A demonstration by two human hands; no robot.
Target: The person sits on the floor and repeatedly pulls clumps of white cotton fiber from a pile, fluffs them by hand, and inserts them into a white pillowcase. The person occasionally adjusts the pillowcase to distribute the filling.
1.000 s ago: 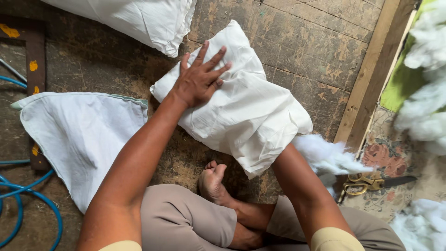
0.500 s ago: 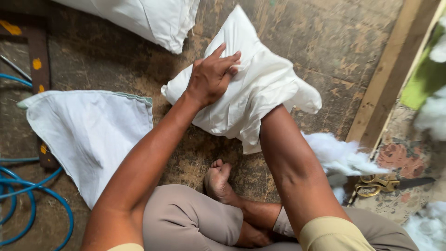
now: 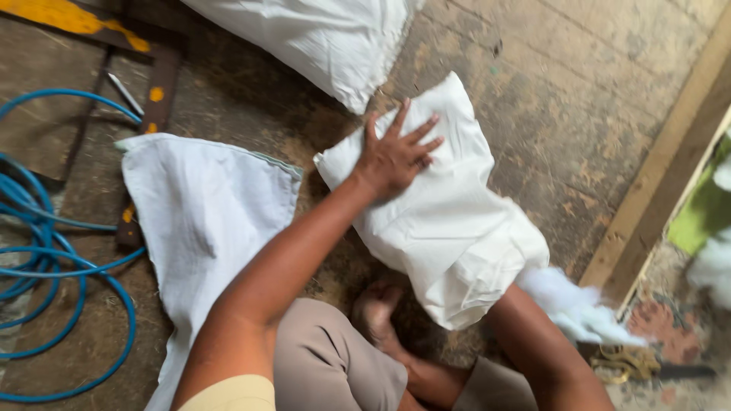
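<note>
A white cloth pillow case point(image 3: 449, 228), partly stuffed, lies on the worn floor in front of me. My left hand point(image 3: 396, 156) rests flat on its upper end with the fingers spread. My right forearm point(image 3: 544, 350) reaches into the case's open lower end, so the right hand itself is hidden inside. White fibre stuffing point(image 3: 575, 308) spills out beside that opening. My bare foot point(image 3: 377, 312) sits just below the case.
A flat white woven sack point(image 3: 205, 221) lies to the left, and another stuffed white sack point(image 3: 320, 38) at the top. A coiled blue hose point(image 3: 46, 259) is at far left. A wooden beam point(image 3: 662, 190) runs along the right, with scissors point(image 3: 632, 365) near it.
The pillow case, lifted and tilted half a second ago, now lies lower on the floor. My left hand has gone from gripping its top to pressing flat on it.
</note>
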